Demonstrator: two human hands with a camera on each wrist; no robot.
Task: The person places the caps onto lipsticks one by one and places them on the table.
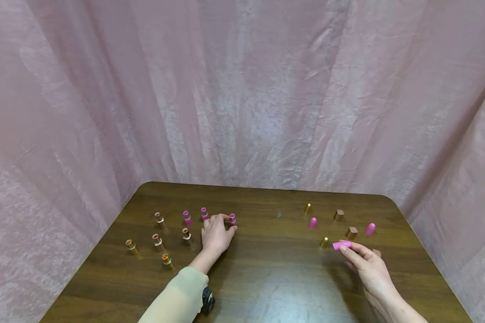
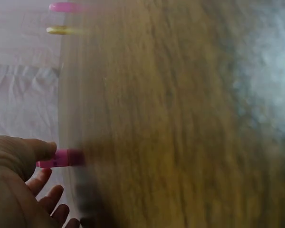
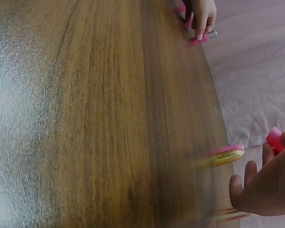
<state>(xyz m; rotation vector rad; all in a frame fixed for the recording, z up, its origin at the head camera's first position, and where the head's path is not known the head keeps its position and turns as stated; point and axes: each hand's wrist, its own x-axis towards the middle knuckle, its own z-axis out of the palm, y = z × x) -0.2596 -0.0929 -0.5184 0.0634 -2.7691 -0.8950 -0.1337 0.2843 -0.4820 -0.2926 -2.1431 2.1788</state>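
My left hand (image 1: 217,234) pinches a pink lipstick tube (image 1: 232,218) between thumb and forefinger. The tube has no cap and stands upright on the table; its pink body (image 2: 61,158) shows past the thumb in the left wrist view. On the right side, my right hand (image 1: 369,269) holds a pink lipstick cap (image 1: 341,245) up over the table, tipped sideways with its wider end toward the left. The same cap (image 3: 275,139) is partly covered by the fingers in the right wrist view. A gold cap (image 1: 324,242) stands just left of it.
Left of my left hand stand several uncapped lipsticks: pink ones (image 1: 187,218), rose-gold ones (image 1: 158,242) and gold ones (image 1: 167,261). More caps stand at the right: pink (image 1: 370,229), gold (image 1: 308,208) and brown (image 1: 351,233). Pink curtains (image 1: 258,112) hang behind the wooden table (image 1: 266,269).
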